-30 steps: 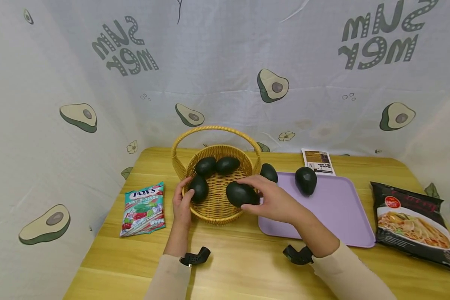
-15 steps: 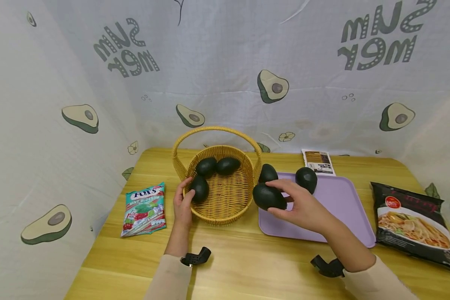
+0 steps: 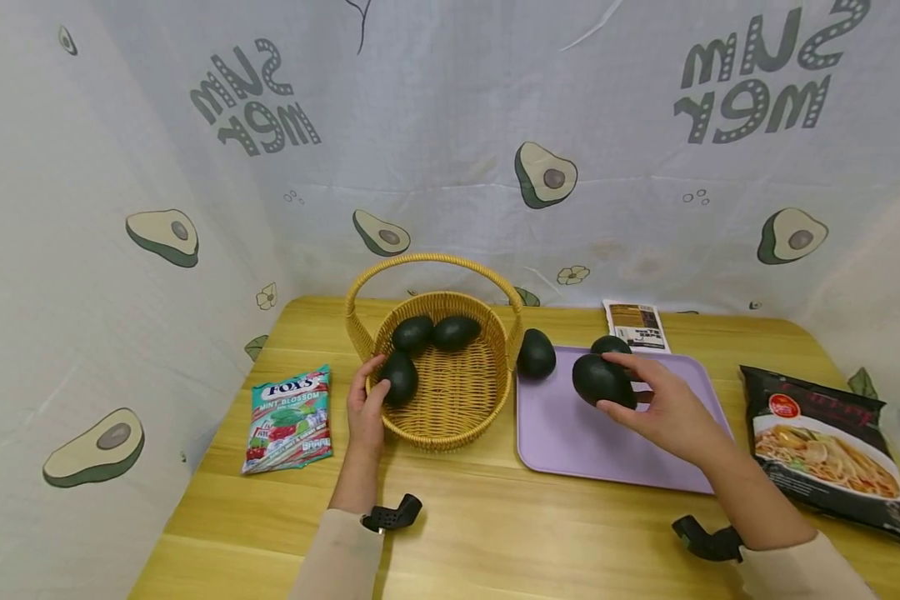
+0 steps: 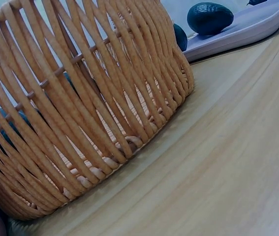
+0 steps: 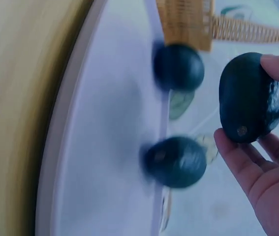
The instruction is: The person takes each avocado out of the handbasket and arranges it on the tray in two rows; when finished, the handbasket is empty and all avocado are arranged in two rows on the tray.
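Avocado [image 3: 602, 382], oval and glossy dark green, is pinched by the right hand [image 3: 667, 410] above the flat lilac tray [image 3: 630, 454]; probably firm, slippery, best cupped mid-body. Left hand [image 3: 363, 419] holds the yellow wicker basket [image 3: 457, 396].

Whitish cloth [image 3: 435, 100] printed with avocado halves [image 3: 546, 175] and mirrored "summer" lettering [image 3: 753, 112] hangs along the far and left sides of a wood-grain table [image 3: 510, 533].

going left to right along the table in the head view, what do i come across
Fox's Mint Blossom candy bag, yellow wicker basket, loose avocado just outside the basket, held avocado in the right hand, black noodle packet.
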{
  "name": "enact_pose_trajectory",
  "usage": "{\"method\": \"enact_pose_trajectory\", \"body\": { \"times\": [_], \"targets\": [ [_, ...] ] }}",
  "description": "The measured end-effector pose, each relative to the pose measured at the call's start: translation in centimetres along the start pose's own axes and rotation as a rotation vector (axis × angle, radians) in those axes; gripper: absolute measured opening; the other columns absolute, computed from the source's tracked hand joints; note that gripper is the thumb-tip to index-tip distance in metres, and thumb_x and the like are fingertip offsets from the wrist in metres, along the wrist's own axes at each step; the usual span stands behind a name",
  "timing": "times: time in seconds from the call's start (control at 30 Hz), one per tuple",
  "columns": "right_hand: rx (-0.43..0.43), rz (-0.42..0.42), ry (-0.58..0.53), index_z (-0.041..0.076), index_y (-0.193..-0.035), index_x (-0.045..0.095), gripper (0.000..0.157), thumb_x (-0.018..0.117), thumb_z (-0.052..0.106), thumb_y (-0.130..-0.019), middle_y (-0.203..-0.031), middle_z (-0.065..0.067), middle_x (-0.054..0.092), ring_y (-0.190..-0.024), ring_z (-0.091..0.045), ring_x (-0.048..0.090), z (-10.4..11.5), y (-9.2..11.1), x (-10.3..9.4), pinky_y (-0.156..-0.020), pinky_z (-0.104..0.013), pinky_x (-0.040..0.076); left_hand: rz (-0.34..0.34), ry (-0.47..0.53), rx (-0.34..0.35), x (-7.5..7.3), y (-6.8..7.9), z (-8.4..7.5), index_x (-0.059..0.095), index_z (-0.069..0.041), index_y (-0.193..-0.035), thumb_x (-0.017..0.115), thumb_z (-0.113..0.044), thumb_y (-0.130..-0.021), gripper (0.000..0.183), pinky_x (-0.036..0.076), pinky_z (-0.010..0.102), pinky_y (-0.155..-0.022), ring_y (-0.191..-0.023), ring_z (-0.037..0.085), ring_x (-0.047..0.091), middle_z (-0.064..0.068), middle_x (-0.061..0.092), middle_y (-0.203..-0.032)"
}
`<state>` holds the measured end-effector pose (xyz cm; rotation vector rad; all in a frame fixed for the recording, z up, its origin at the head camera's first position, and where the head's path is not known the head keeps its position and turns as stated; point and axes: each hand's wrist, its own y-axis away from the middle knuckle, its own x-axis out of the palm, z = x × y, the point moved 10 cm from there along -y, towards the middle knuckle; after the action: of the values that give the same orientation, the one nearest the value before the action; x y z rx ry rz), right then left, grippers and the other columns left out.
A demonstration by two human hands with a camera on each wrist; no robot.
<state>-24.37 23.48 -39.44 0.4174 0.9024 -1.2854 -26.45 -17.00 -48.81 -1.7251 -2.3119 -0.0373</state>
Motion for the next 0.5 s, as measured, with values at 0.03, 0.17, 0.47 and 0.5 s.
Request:
{"method": "enact_pose_trajectory", "body": {
  "times": [0.03,0.17,0.47,0.5],
  "targets": [
    [0.007,-0.015,0.001,0.007,-0.143,0.053,0.067,0.084,0.019,-0.085,-0.139,-0.025,0.057,-0.116,-0.044,0.060,-0.5,0.0,-0.4,-0.083,-0.041,0.061,0.001,0.000,-0.001,0.0,0.0,0.0,0.054,0.002,-0.140,0.049,-0.005,-0.098,0.043,0.032,0.030,-0.112,-0.146,0.023,0.034,0.016,0.047,-0.153],
    [0.037,-0.079,-0.012,0.004,-0.146,0.051,0.069,0.083,0.015,-0.085,-0.140,-0.030,0.053,-0.116,-0.050,0.058,-2.9,-0.1,-1.7,-0.083,-0.040,0.061,0.005,0.000,0.002,0.0,0.0,0.0,0.053,0.003,-0.140,0.049,-0.005,-0.098,0.043,0.030,0.036,-0.114,-0.148,0.023,0.033,0.015,0.046,-0.154],
    [0.182,-0.183,0.019,0.004,-0.150,0.047,0.074,0.081,0.026,-0.088,-0.141,-0.035,0.050,-0.114,-0.059,0.057,-7.6,-0.3,-4.6,-0.076,-0.034,0.056,-0.003,-0.015,0.009,0.0,0.0,0.0,0.055,0.002,-0.139,0.049,-0.005,-0.098,0.042,0.036,0.024,-0.108,-0.145,0.022,0.038,0.015,0.049,-0.151],
    [0.198,-0.191,0.029,0.004,-0.150,0.046,0.074,0.080,0.028,-0.089,-0.142,-0.035,0.050,-0.114,-0.059,0.057,-8.0,-0.3,-4.8,-0.079,-0.045,0.057,-0.004,-0.013,0.010,0.0,-0.1,0.0,0.055,0.001,-0.139,0.049,-0.005,-0.098,0.042,0.036,0.023,-0.108,-0.144,0.022,0.038,0.015,0.049,-0.151]
  ]
}}
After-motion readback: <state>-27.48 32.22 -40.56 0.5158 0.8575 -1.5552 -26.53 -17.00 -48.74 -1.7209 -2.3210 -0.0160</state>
